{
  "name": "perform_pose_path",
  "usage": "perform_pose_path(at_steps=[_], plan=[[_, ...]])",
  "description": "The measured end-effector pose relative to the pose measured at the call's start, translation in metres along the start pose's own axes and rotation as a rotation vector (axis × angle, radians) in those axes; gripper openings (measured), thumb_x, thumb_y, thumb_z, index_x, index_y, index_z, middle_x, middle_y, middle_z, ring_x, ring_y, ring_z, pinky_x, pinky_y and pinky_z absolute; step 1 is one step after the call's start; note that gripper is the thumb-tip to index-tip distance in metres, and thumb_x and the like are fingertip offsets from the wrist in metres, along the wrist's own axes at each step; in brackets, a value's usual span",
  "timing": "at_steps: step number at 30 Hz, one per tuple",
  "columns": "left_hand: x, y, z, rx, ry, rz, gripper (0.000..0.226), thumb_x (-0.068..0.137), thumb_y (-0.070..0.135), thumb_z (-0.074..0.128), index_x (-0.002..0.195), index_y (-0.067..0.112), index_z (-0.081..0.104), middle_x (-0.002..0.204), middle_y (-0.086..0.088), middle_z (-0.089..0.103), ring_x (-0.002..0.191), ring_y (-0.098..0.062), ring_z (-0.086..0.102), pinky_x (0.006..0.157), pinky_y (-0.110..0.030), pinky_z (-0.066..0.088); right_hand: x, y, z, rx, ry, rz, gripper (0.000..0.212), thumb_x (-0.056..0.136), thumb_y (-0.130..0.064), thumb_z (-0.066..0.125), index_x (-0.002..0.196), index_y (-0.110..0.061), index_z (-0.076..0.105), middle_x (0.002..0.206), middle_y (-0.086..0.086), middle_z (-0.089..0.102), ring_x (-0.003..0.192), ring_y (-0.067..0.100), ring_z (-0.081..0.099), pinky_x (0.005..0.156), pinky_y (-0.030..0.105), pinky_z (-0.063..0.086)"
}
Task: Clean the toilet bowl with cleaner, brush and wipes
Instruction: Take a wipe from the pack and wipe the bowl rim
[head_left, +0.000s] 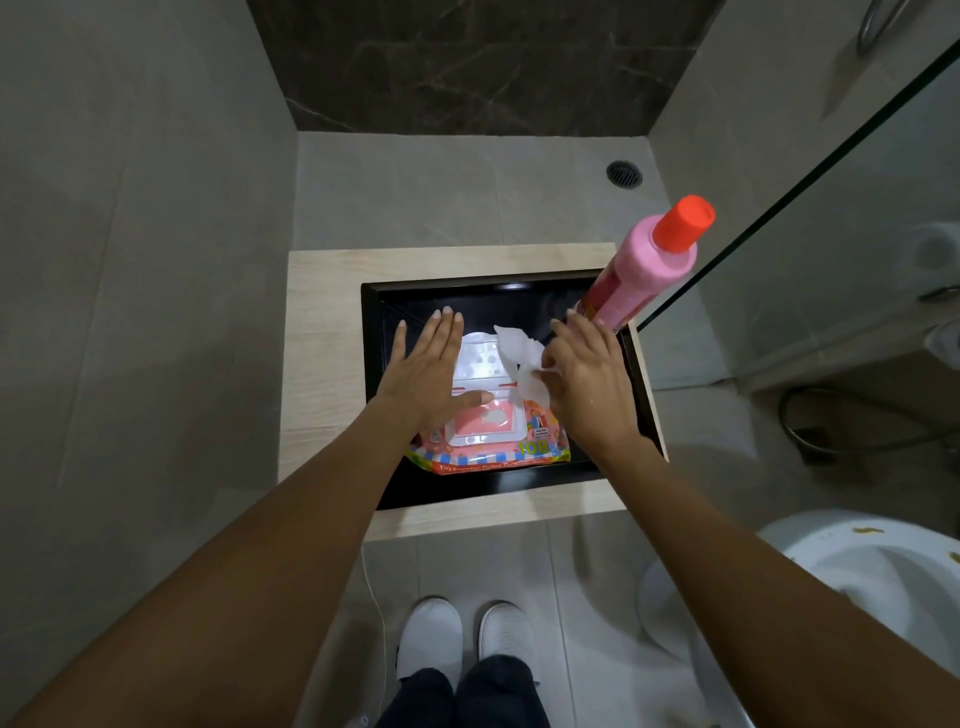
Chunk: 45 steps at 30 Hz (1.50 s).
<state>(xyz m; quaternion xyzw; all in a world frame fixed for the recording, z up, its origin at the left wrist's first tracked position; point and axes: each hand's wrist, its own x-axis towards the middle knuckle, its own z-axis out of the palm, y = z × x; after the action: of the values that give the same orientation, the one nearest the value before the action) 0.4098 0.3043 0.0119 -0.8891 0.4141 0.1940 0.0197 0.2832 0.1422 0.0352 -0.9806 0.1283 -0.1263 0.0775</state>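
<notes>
Head view. Right grip (587, 379): fingers pinched on a white wet wipe (519, 364), which is drawn up out of the pack and hangs crumpled between the two hands. Left grip (431, 374): fingers spread flat and pressed down on the wipes pack (493, 447), thumb lying across the lower frame of the flip lid; it grasps nothing.

Wipes pack: pink, printed, lying flat in a black tray (618, 467). Its white flip lid (480, 364) stands open, hinged away from the person, and the dispensing opening shows below it.

Black tray: rests on a light wood-grain surface (322, 353), which stands on the tiled floor between grey walls.

Cleaner bottle (644, 270): pink with a red-orange cap, standing upright at the far right corner of the tray, just behind the right hand.

Toilet bowl (857, 577): white, at the lower right, with small yellowish specks on its rim.

Floor drain (624, 174): round, beyond the surface.

White shoes (467, 639): on the floor, near the surface.
</notes>
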Motion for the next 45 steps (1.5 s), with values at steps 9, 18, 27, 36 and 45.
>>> perform_pose_path(at_steps=[9, 18, 27, 36, 45], plan=[[0.004, 0.006, -0.004, -0.026, -0.020, 0.003, 0.090, 0.090, 0.069, 0.025, 0.152, 0.011, -0.003, 0.160, -0.002, 0.003, 0.147, -0.017, -0.006, 0.113, -0.050, -0.014, -0.027, 0.003, 0.003, -0.023, -0.019, 0.064, 0.025, 0.066, 0.002, 0.076, 0.086, -0.003, 0.062, 0.108, 0.016, 0.067, 0.116, 0.033, 0.058, 0.109, 0.043, 0.024], [-0.027, 0.017, -0.012, 0.027, 0.289, 0.034, 0.076, 0.094, 0.061, 0.016, 0.149, 0.009, 0.025, 0.150, -0.007, 0.037, 0.142, -0.019, 0.025, 0.112, -0.049, -0.014, -0.034, 0.009, -0.001, -0.036, 0.033, 0.117, 0.043, 0.068, 0.006, 0.072, 0.106, -0.005, 0.059, 0.102, 0.012, 0.069, 0.107, 0.029, 0.064, 0.112, 0.042, 0.022], [-0.077, 0.034, 0.028, -0.038, 0.358, 0.145, 0.055, 0.090, 0.044, 0.034, 0.117, 0.008, 0.065, 0.119, -0.007, 0.066, 0.112, -0.020, 0.061, 0.109, -0.054, 0.018, -0.047, 0.022, -0.004, -0.207, 0.024, 0.083, 0.042, 0.079, -0.006, 0.040, 0.108, -0.006, 0.070, 0.113, 0.014, 0.069, 0.114, 0.032, 0.061, 0.112, 0.045, 0.017], [-0.085, 0.032, 0.063, 0.038, 0.042, 0.114, 0.079, 0.096, 0.061, 0.005, 0.143, 0.009, 0.041, 0.148, -0.011, 0.040, 0.135, -0.025, 0.040, 0.113, -0.054, 0.021, -0.069, 0.033, -0.007, -0.255, 0.092, 0.156, 0.042, 0.084, -0.007, 0.039, 0.115, -0.002, 0.066, 0.118, 0.014, 0.066, 0.119, 0.032, 0.057, 0.112, 0.045, 0.017], [-0.081, 0.036, 0.063, 0.038, 0.005, 0.070, 0.080, 0.095, 0.059, 0.002, 0.141, 0.008, 0.042, 0.145, -0.012, 0.044, 0.133, -0.026, 0.043, 0.105, -0.055, 0.023, -0.084, 0.037, -0.007, -0.243, 0.076, 0.217, 0.043, 0.084, -0.005, 0.038, 0.117, -0.001, 0.064, 0.118, 0.016, 0.065, 0.117, 0.031, 0.058, 0.109, 0.042, 0.027]])
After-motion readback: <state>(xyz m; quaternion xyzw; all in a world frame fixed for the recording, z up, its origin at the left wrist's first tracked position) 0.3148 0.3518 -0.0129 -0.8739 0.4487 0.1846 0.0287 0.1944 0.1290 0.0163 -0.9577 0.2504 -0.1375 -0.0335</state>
